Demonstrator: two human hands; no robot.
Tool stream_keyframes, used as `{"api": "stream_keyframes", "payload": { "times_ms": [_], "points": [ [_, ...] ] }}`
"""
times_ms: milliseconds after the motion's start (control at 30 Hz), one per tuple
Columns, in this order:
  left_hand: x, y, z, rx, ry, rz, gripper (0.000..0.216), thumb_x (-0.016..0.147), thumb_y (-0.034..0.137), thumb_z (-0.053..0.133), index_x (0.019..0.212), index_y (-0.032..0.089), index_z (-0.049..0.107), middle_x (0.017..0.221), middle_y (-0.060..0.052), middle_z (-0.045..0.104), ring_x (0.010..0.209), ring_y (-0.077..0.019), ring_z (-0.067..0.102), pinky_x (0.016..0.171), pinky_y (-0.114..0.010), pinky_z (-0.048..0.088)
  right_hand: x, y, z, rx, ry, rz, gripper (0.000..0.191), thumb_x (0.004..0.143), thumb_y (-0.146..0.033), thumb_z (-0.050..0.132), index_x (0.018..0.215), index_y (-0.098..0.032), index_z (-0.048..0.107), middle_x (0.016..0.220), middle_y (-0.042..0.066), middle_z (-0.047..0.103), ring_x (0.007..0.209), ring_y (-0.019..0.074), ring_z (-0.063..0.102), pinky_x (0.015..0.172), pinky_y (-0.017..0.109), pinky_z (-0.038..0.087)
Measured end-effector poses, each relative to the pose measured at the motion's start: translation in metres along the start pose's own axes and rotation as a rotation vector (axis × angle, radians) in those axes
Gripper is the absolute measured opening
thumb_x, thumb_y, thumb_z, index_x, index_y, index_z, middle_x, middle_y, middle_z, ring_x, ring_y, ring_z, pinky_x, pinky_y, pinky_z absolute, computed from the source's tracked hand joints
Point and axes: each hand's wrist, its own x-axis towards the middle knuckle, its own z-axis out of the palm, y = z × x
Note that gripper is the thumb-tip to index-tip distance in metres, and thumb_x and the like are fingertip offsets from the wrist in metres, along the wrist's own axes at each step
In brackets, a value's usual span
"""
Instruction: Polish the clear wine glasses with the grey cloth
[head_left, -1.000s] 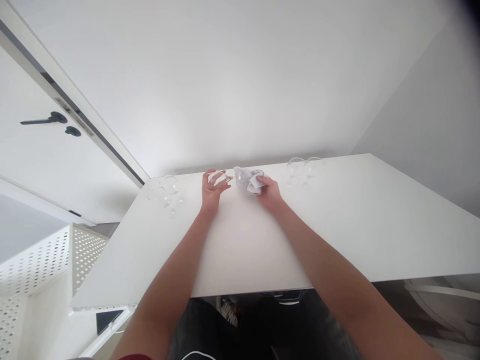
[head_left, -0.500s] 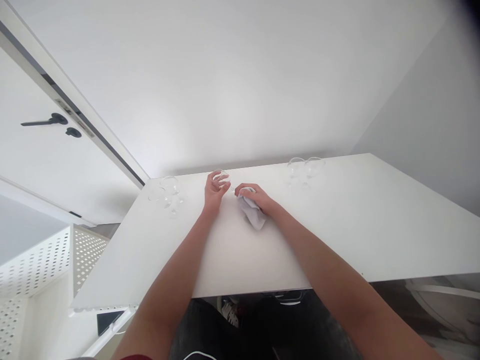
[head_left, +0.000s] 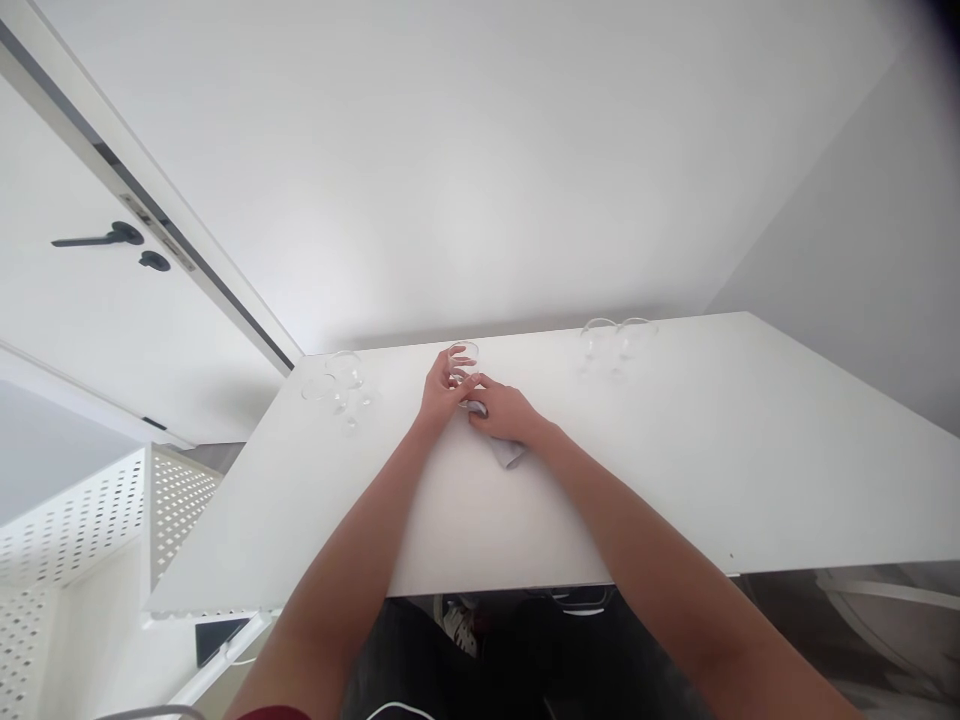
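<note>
My left hand is wrapped round the bowl of a clear wine glass near the middle of the white table. Against the lower part of that glass, my right hand grips a light grey cloth, whose loose end hangs down toward me. The two hands touch or nearly touch, and they cover the stem of the glass. How the cloth lies under the right fingers is hidden.
Clear stemmed glasses stand at the table's left, close together. Two more glasses are by the wall at the right rear. A door with a black handle is at the left, above a white perforated panel.
My left hand has moved right with the glass, now more upright. My right hand has brought the cloth over against the glass, closing the gap between the hands.
</note>
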Motion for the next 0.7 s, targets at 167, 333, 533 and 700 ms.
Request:
{"api": "stream_keyframes", "payload": {
  "times_ms": [167,333,533,700],
  "points": [
    [-0.002,0.000,0.000,-0.040,0.031,0.035,0.072,0.076,0.046,0.084,0.141,0.036,0.053,0.141,-0.009,0.056,0.103,-0.0210,0.062,0.077,-0.031,0.052,0.000,-0.006,0.001,-0.073,-0.001,0.046,0.034,0.087,-0.027,0.058,0.119,-0.031,0.071,0.133,0.006,0.060,0.075,0.0180,0.063,0.065,0.033,0.044],
    [-0.004,-0.002,-0.004,-0.060,0.218,0.026,0.055,0.094,0.060,0.058,0.144,0.040,0.047,0.151,-0.006,0.045,0.109,-0.0220,0.060,0.084,-0.035,0.050,-0.006,-0.006,0.001,-0.161,0.047,0.161,0.035,0.088,-0.032,0.057,0.120,-0.032,0.070,0.137,0.005,0.057,0.075,0.0180,0.063,0.068,0.035,0.045],
    [-0.003,-0.005,-0.005,-0.060,0.248,-0.015,0.048,0.094,0.060,0.056,0.138,0.039,0.051,0.147,-0.006,0.044,0.104,-0.0203,0.060,0.082,-0.034,0.050,-0.025,0.002,0.003,-0.235,0.099,0.299,0.040,0.088,-0.026,0.054,0.125,-0.033,0.066,0.140,0.007,0.054,0.066,0.0149,0.061,0.065,0.035,0.044],
    [-0.005,-0.003,-0.004,0.021,0.215,-0.047,0.042,0.098,0.055,0.051,0.136,0.038,0.049,0.147,-0.005,0.043,0.103,-0.0179,0.061,0.083,-0.033,0.050,-0.063,0.003,-0.010,-0.327,0.115,0.337,0.041,0.090,-0.027,0.049,0.128,-0.033,0.063,0.144,0.006,0.052,0.068,0.0143,0.060,0.065,0.033,0.045]
  ]
}}
